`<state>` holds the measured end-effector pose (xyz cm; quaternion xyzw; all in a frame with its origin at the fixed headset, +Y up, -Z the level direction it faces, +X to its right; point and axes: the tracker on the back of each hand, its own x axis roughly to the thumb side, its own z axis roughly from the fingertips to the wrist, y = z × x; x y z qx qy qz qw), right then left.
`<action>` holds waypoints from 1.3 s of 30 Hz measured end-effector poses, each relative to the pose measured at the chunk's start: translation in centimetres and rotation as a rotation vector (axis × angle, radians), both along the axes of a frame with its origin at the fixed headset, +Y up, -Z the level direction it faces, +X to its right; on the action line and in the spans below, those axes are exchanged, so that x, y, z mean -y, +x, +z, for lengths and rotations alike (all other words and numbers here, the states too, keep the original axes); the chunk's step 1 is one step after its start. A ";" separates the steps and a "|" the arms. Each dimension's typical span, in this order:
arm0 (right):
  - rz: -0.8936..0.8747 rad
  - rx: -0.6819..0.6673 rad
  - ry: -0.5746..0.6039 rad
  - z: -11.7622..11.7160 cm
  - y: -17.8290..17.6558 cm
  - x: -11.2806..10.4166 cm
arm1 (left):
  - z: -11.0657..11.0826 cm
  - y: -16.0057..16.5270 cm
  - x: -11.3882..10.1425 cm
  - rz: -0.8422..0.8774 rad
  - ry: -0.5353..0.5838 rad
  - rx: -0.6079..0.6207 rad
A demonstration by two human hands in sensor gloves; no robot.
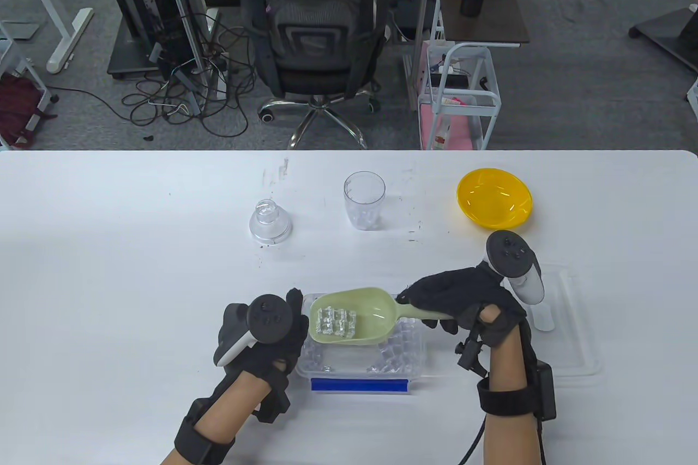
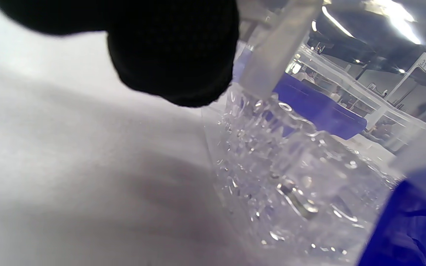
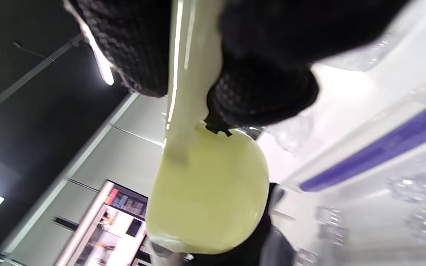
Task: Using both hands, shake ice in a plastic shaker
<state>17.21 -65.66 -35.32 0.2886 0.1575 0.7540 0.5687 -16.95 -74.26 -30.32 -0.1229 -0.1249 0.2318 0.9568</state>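
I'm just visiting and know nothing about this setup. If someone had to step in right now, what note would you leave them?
Right hand: fingers grip the handle of the green scoop, which holds a few ice cubes above the ice box.
Left hand: rests against the box's left side, steadying it; the fingers' curl can't be seen.
Shaker cup: stands open, mid-table, with some ice at the bottom.
Its clear lid: off, to the cup's left.
Done: scoop loaded.
Left: tip the ice into the cup, fit the lid, shake with both hands.
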 end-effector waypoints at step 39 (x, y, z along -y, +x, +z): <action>0.794 0.901 0.504 -6.5 -5.8 -7.9 | 0.0 0.1 0.1 -0.012 0.001 -0.001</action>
